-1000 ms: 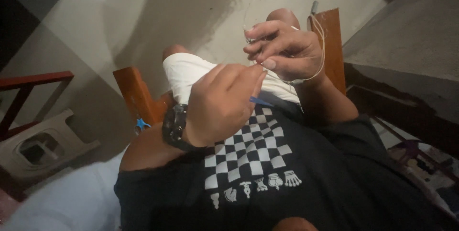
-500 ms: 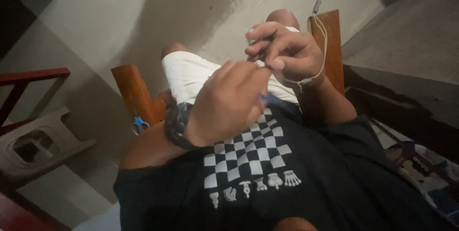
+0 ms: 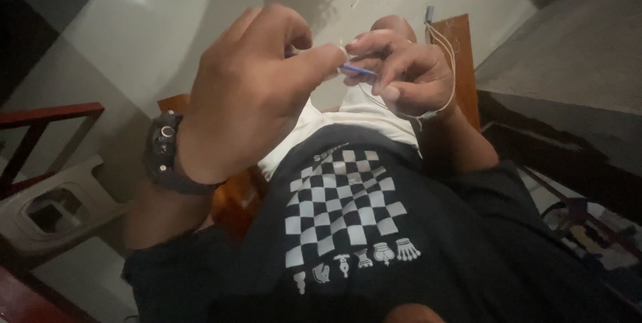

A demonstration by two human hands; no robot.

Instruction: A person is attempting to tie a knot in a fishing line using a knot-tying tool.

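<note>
Both hands meet above the lap: the left hand (image 3: 251, 89) pinches a thin blue tool (image 3: 356, 69), the right hand (image 3: 401, 72) pinches pale cord (image 3: 447, 55) looping beside the wooden chair arm (image 3: 463, 62); open floor (image 3: 167, 22) lies beyond.

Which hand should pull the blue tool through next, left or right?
Left, most likely. The left hand is raised with its fingertips pinched at the thin blue tool, free to draw it away. The right hand is busy holding the pale cord looped around it, so it suits steadying.
</note>
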